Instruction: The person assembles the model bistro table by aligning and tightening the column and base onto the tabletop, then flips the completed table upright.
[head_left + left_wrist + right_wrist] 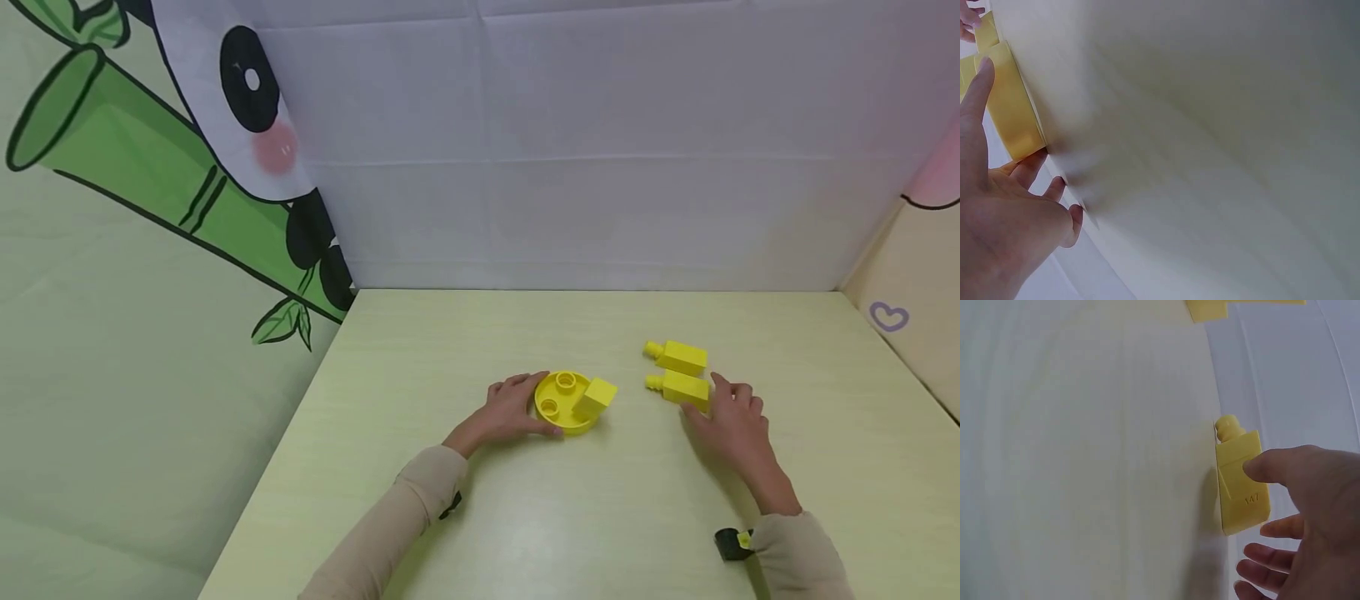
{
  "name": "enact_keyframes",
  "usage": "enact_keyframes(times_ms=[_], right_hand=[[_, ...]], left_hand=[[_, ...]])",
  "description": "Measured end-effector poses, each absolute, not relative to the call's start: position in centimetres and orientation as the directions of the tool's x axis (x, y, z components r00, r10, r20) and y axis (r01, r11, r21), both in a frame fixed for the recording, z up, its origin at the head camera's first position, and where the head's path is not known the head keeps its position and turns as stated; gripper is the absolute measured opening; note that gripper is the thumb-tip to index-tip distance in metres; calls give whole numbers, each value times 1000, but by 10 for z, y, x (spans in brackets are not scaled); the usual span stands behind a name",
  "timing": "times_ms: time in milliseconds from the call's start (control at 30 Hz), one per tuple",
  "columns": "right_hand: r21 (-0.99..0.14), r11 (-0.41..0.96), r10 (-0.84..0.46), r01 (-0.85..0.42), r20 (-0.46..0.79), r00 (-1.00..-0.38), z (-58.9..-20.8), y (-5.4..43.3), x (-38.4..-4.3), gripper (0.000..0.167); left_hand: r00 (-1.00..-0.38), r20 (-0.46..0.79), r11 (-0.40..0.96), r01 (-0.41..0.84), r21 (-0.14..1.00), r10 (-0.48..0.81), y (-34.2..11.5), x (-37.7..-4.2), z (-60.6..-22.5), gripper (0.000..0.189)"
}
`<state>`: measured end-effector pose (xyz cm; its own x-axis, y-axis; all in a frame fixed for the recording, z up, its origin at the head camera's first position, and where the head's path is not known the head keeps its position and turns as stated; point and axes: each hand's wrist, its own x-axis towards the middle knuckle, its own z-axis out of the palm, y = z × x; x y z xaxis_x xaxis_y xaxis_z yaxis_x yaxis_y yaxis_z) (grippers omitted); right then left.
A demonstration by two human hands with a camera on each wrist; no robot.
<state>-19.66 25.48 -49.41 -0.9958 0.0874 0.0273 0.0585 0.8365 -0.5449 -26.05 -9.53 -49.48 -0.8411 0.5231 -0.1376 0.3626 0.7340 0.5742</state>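
Pale bench (585, 525) spreads across my feed, its near edge cut off; toward its middle the left hand (513, 408) pinches a yellow round base (566, 402), cropped in the left wrist view. Farther toward the right edge, the right hand (738, 429) straddles the nearer yellow block (685, 390); I can't tell whether it grips.

Dish (564, 402) on table (562, 517), block (596, 397) inside, two pieces (686, 388) right

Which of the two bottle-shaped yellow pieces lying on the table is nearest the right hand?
The front yellow piece, its wide end by the right hand; the back yellow piece lies beyond it, toward the white backdrop.
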Motion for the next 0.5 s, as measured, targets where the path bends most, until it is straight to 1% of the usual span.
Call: enact_keyframes(times_ms=[100,200,367,500], right_hand=[[-555,828,83,83,-25,-996,-496,258,-197,70],[-564,821,77,89,-45,-996,-496,259,-197,67],[-561,825,76,74,-20,-997,-496,259,-198,65],[-558,829,79,46,35,-996,-497,259,-200,62]], left_hand=[[-841,-141,736,362,572,523,-96,-260,-495,101],[-844,-140,739,359,570,518,-96,-260,-495,102],[-846,-136,736,357,575,516,-96,-259,-494,102],[-844,-143,736,353,578,518,-95,-259,-493,101]])
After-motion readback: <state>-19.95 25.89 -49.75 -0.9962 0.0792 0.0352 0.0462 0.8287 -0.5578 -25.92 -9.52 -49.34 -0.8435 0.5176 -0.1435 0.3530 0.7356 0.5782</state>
